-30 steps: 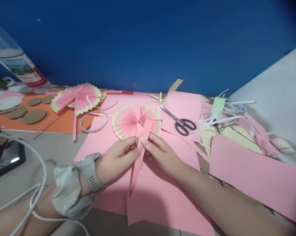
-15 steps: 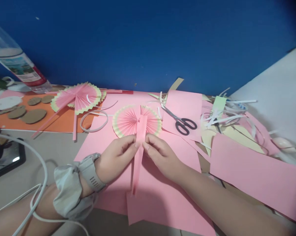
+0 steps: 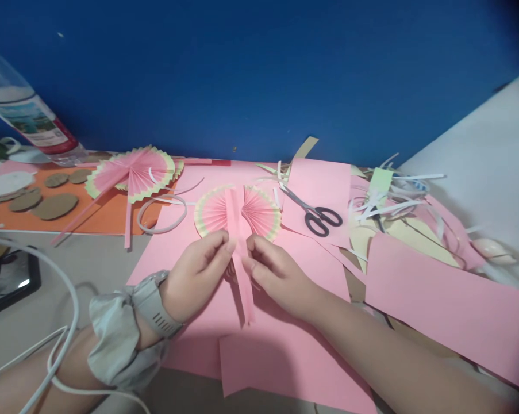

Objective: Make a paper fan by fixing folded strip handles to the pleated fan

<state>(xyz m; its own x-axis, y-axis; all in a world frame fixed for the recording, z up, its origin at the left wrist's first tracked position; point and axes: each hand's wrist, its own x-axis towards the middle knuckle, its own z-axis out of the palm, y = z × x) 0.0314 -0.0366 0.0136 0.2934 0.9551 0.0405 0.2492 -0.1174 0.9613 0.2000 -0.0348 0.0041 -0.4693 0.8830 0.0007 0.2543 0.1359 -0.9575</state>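
Between my two hands a folded pink paper strip (image 3: 244, 287) stands roughly lengthwise, its upper end tilted left. My left hand (image 3: 203, 267) pinches its left edge, thumb against forefinger. From the right, my right hand (image 3: 279, 275) closes its fingertips on the strip's other edge. Just beyond the fingers lies a round pleated paper fan (image 3: 261, 211), pink with a pale yellow-green rim; the strip covers part of its left half. Beneath everything is a large pink paper sheet (image 3: 302, 345).
Black-handled scissors (image 3: 317, 221) rest on pink paper at right, beside paper scraps (image 3: 388, 201). At left are a finished-looking fan (image 3: 132, 171), cardboard discs (image 3: 56, 206), a bottle (image 3: 33, 118) and a phone (image 3: 9, 282). A white cable (image 3: 72, 287) crosses my left forearm.
The strip's upper end has swung left across the fan and its lower end has shifted right. Both hands keep their grip near the same spot.
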